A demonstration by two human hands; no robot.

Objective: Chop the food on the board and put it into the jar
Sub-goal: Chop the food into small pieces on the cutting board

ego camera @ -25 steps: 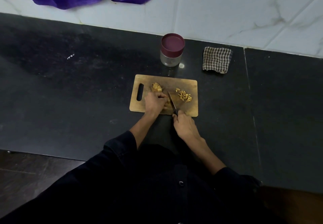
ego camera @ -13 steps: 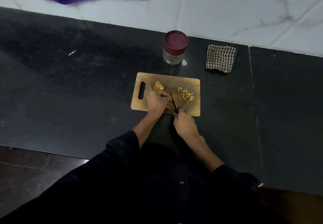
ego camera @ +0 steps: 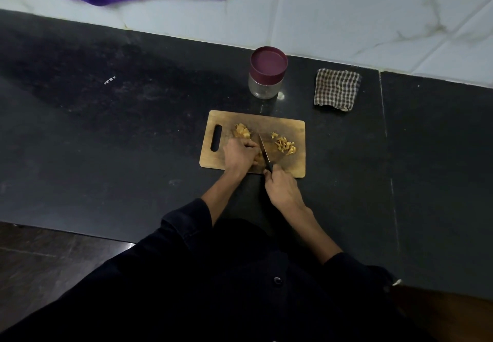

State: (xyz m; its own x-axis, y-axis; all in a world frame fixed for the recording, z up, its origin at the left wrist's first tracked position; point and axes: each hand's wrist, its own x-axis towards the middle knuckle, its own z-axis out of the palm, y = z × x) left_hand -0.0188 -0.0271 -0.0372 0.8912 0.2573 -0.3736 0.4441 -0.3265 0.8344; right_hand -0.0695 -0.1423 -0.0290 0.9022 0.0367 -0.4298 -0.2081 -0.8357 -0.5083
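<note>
rectangular wooden chopping board (ego camera: 290,128) w/ handle slot lies mid-frame on the black stone surface (ego camera: 106,133). left hand (ego camera: 238,154), fingers curled, holds a yellowish food piece down near the board's lower edge. right hand (ego camera: 281,188) grips the black handle of a small knife (ego camera: 264,149), blade right beside the left fingers. chopped yellow bits (ego camera: 285,144) sit right of the blade, an uncut chunk (ego camera: 242,131) above the left hand. clear glass jar w/ maroon lid (ego camera: 267,70) stands above the board, lid on. checked folded cloth (ego camera: 336,89) to its right.
</note>
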